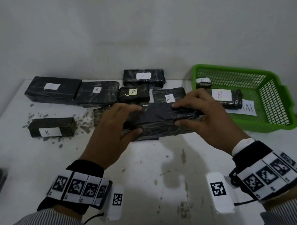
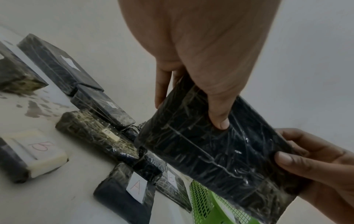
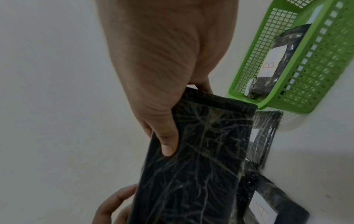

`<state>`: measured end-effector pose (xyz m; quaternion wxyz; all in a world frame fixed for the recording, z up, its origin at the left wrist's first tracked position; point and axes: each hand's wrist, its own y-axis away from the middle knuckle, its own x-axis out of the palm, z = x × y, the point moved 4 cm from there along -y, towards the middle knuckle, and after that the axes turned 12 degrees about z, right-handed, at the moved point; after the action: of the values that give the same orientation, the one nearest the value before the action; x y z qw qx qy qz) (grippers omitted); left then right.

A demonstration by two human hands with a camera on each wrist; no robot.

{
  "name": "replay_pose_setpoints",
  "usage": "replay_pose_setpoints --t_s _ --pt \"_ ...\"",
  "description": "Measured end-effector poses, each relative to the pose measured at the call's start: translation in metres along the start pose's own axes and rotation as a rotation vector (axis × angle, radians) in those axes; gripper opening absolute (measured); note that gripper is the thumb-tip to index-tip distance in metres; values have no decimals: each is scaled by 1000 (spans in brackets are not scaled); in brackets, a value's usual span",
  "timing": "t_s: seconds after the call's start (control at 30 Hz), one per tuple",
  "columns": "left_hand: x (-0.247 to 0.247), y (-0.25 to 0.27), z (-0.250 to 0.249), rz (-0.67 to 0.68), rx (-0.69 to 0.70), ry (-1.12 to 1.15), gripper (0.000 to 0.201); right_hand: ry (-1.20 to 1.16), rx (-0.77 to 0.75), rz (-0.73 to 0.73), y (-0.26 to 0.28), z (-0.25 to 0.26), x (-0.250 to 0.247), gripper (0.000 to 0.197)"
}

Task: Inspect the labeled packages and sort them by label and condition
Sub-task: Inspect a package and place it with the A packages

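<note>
Against a bare grey wall, the white tabletop is carrying a spread of black wrapped packages; I am holding one long package up over the near middle of it, my left hand curling round its left end and my right hand curling round its right end, thumbs on the near face and fingers over the top; no label is showing on the faces I am seeing, so I am judging that the lettered side is turned away and the inspection is not yet finished; the risk is that I am sorting it on a guess, or missing a tear under the creased, glossy film; the film is looking slick, so a loosening grip during a turn could be letting the package slide and drop onto the B package just behind it, knocking the A packages out of their group; crumbs are lying beside the B block at the left, suggesting that damaged ones are shedding; the green basket at the right is already holding a B package.
</note>
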<state>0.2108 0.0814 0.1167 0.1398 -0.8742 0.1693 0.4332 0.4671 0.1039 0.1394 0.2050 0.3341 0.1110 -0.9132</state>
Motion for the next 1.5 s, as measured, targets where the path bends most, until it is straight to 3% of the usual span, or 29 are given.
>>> replay_pose_setpoints --t_s 0.23,0.4,0.53,0.63,0.7,0.83,0.93,1.0,1.07,1.17,1.27,1.33,1.4,1.5 --pt "2 -4 7 96 -28 26 39 -59 26 36 3 1 3 39" --pt "0 -6 2 175 -52 140 43 -88 79 -41 1 3 0 27" --pt "-9 -15 1 170 -111 128 35 -114 141 -87 3 1 8 21" --pt "-16 -19 -1 148 -147 184 23 -90 173 -137 4 0 2 55" --pt "-18 -19 -1 97 -192 238 29 -76 230 -92 3 0 0 80" --pt "-11 -12 5 -72 -354 329 46 -102 356 -59 -1 -10 5 73" --pt "4 -2 13 -114 -545 689 71 -255 423 -74 2 -20 8 70" --pt "15 0 10 -22 -618 969 63 -283 443 -88 3 -22 9 68" --pt "22 -2 2 74 -595 1102 46 -263 451 -112 3 -21 9 67" --pt "22 -4 3 12 -560 1078 39 -220 468 -87 0 -17 7 79" --pt "20 -6 5 -68 -528 1072 54 -221 534 -34 1 -14 5 89" --pt "20 -7 5 -122 -516 1087 69 -368 574 -2 4 -13 6 93" --pt "20 -6 4 -172 -502 1100 73 -478 597 -7 5 -11 6 91" --pt "26 -6 -2 -181 -464 1045 72 -456 563 -82 5 -13 3 82"
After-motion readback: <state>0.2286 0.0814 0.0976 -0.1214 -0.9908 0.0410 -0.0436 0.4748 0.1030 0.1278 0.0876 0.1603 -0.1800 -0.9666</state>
